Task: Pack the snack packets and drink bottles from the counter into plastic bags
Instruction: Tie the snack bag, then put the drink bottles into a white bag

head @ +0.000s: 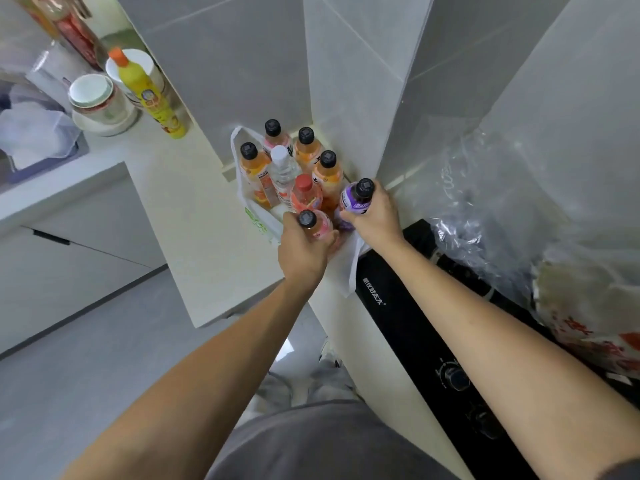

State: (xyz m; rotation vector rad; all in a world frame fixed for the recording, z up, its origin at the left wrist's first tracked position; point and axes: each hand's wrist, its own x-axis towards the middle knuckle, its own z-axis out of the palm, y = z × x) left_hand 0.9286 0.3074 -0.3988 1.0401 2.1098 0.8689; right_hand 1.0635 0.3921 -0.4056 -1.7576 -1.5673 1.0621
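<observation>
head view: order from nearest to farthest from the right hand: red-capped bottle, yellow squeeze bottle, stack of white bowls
1. red-capped bottle, in the white bag, just left of the right hand
2. yellow squeeze bottle, far left by the wall
3. stack of white bowls, farther left

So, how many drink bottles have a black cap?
6: four standing in the white bag at; one in the left hand; one in the right hand. Others may be hidden.

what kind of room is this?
Most likely a home kitchen: a black glass cooktop with round control knobs set into the pale counter, stacked white ceramic bowls beside a yellow squeeze bottle with an orange cap, and grey wall tiles behind.
</observation>
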